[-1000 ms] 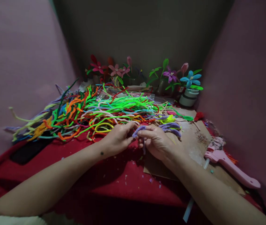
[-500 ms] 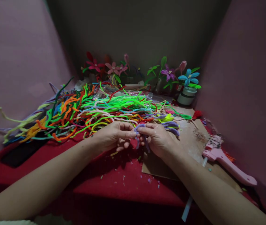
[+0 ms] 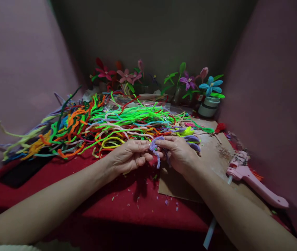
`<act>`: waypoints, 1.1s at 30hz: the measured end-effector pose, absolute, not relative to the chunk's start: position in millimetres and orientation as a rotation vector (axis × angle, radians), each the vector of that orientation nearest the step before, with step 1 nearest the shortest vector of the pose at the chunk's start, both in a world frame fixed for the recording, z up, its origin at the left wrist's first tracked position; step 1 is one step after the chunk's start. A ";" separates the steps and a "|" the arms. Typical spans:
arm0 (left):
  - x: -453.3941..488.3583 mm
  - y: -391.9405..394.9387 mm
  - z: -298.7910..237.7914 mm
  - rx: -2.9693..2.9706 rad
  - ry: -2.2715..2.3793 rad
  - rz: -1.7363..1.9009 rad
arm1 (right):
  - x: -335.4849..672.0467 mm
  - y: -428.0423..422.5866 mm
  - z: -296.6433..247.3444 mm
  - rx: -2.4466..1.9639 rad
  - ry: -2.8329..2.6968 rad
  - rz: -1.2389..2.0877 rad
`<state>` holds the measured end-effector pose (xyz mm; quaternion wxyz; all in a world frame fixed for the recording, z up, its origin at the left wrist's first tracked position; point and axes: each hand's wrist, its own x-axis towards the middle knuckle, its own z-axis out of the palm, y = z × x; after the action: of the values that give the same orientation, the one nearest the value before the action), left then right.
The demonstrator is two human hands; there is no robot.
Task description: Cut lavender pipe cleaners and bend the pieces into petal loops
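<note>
Ctr. frame: purple stem (image 3: pixel 153 145) more exposed vs. prev. R hand (image 3: pixel 182 153) pinches it; L hand (image 3: pixel 129 153) grip unclear. Free end down, long axis approx. vert.

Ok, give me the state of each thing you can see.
Right hand: pinching the purple stem.
Left hand: fingertips at the stem, grip unclear.
Purple stem: bent, an end hanging down.
Fuzzy stems: heaped loose.
Pink glue gun: lying down; on or off unclear.
Cardboard: flat, smudged.
White jar: upright.
Blue flower: petals spread.
</note>
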<state>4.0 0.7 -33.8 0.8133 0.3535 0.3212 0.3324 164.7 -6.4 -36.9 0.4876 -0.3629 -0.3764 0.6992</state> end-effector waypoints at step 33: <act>1.9 -3.6 -21.1 1.354 0.943 0.810 | 171.7 -7.6 -31.3 -1.029 -1.291 1.491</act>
<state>1.9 -3.6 -21.1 0.6065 0.5856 0.4080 0.3503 171.7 -7.6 -31.3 0.4427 -0.4147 -0.5205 0.6009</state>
